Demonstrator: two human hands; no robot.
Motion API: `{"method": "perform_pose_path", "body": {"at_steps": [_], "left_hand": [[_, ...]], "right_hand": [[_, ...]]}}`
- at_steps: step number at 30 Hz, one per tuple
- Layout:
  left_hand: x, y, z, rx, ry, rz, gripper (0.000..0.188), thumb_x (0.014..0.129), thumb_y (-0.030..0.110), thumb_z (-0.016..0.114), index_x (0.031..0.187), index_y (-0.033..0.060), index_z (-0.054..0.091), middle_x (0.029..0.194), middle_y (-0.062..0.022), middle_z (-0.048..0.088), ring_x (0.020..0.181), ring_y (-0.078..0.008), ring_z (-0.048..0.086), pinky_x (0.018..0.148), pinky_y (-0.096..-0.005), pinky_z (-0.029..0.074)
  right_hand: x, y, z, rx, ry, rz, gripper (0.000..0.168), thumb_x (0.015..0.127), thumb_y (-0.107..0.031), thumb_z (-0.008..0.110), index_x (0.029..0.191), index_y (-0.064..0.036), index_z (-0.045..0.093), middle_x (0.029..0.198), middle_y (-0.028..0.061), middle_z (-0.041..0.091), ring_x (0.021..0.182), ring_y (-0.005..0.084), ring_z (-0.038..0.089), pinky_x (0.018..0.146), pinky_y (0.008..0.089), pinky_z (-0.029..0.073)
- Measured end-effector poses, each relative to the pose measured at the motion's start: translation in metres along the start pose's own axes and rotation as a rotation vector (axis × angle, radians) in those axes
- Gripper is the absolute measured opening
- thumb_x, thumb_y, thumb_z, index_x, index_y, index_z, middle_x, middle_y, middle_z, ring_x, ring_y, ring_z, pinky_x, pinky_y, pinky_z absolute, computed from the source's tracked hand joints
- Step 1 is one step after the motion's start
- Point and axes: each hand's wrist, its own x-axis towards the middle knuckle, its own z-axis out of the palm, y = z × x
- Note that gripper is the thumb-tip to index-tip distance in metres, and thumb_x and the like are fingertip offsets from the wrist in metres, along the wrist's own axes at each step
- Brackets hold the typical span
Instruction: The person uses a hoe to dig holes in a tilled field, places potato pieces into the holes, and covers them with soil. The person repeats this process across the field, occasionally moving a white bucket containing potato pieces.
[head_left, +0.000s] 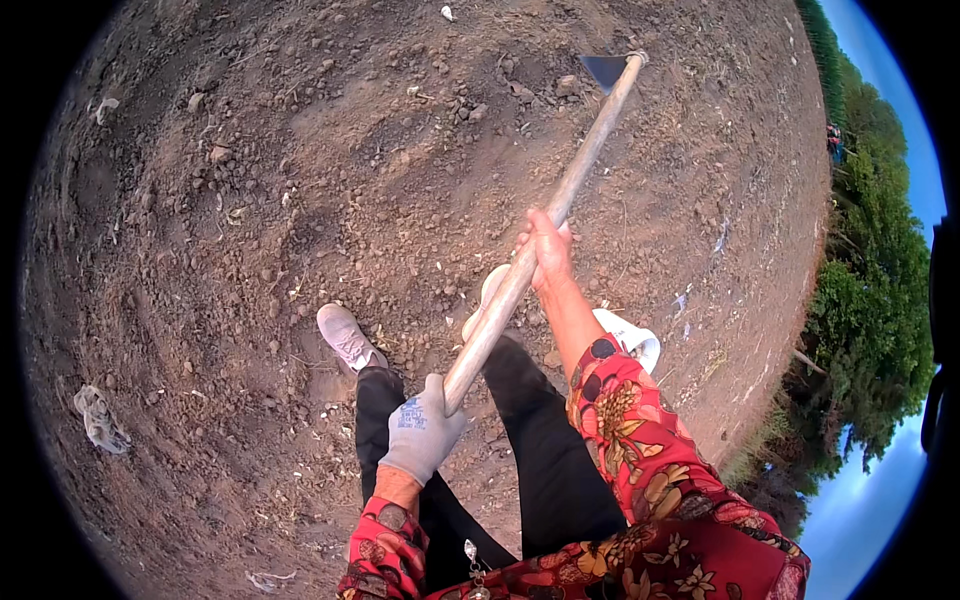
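A hoe with a long wooden handle (581, 169) runs slantwise across the view. Its dark metal blade (604, 73) is at the upper right over brown soil; whether it touches the ground I cannot tell. My left hand (426, 426), in a pale work glove that bears print, is closed around the lower end of the handle. Farther up, my bare right hand (549, 247) grips the middle of the shaft. Both arms wear red flowered sleeves.
Cloddy soil (337, 187) surrounds my feet. One pink shoe (349, 337) is at the left; the other is partly behind the handle. A white bucket-like container (637, 341) lies by my right forearm. Crumpled plastic (101, 420) lies far left. Trees (870, 300) edge the field at right.
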Motion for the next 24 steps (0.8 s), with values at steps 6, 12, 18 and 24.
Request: {"method": "perform_pose_path", "body": {"at_steps": [6, 12, 18, 24], "left_hand": [[-0.156, -0.087, -0.007, -0.011, -0.167, -0.357, 0.030, 0.067, 0.023, 0.059, 0.089, 0.0067, 0.045, 0.069, -0.0192, 0.059, 0.068, -0.0389, 0.058, 0.063, -0.0444, 0.045], [-0.311, -0.125, -0.014, 0.235, -0.139, -0.508, 0.043, 0.068, 0.024, 0.064, 0.107, 0.0123, 0.052, 0.075, -0.0154, 0.061, 0.067, -0.0352, 0.059, 0.058, -0.0436, 0.048], [-0.287, -0.128, -0.017, 0.313, -0.044, -0.419, 0.036, 0.066, 0.020, 0.063, 0.099, 0.0124, 0.050, 0.073, -0.0156, 0.060, 0.066, -0.0351, 0.059, 0.059, -0.0438, 0.047], [-0.138, -0.094, -0.001, 0.276, 0.250, -0.176, 0.028, 0.066, 0.014, 0.062, 0.091, 0.0111, 0.051, 0.071, -0.0108, 0.060, 0.065, -0.0311, 0.059, 0.059, -0.0408, 0.046]], "right_hand": [[-0.164, 0.102, 0.018, -0.056, -0.049, 0.284, 0.036, 0.076, -0.012, 0.056, 0.102, -0.007, 0.030, 0.072, 0.0074, 0.046, 0.044, 0.0144, 0.048, 0.037, 0.0285, 0.043], [-0.306, 0.134, -0.024, 0.136, -0.184, 0.850, 0.034, 0.077, -0.012, 0.063, 0.100, -0.008, 0.039, 0.073, 0.0054, 0.048, 0.058, 0.0187, 0.054, 0.058, 0.0365, 0.049], [-0.228, 0.122, -0.017, 0.277, 0.131, 0.911, 0.022, 0.075, -0.023, 0.065, 0.080, -0.012, 0.046, 0.066, 0.0019, 0.047, 0.057, 0.0166, 0.049, 0.057, 0.0347, 0.044], [-0.096, 0.065, -0.016, 0.335, -0.019, 0.465, 0.023, 0.074, -0.020, 0.065, 0.082, -0.009, 0.046, 0.065, 0.0023, 0.046, 0.056, 0.0153, 0.049, 0.051, 0.0308, 0.044]]}}
